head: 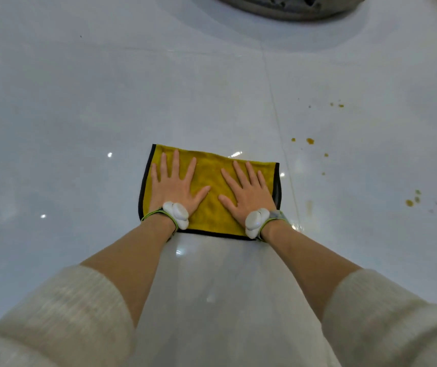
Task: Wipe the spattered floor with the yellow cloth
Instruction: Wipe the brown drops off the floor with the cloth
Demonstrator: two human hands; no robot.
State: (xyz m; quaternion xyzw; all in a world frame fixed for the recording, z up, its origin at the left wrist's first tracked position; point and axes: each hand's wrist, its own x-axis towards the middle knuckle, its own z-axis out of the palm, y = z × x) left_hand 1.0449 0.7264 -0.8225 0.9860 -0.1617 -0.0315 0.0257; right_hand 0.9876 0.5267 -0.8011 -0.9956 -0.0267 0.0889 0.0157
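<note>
A yellow cloth (pixel 212 207) with a black hem lies flat on the glossy white tiled floor (pixel 106 102). Both hands press down on it, palms flat and fingers spread. My left hand (pixel 175 184) covers its left half and my right hand (pixel 246 192) its right half. Each wrist carries a white device on a green strap. Small yellow-brown spatters (pixel 310 140) dot the tile to the right of the cloth, with more spatters (pixel 412 200) farther right and a faint streak (pixel 309 206) just beside the cloth's right edge.
A dark round base (pixel 291 6) of some object sits at the top edge. A tile joint (pixel 275 107) runs from there down past the cloth's right edge. The floor between my arms looks wet and streaked. Open floor spreads to the left.
</note>
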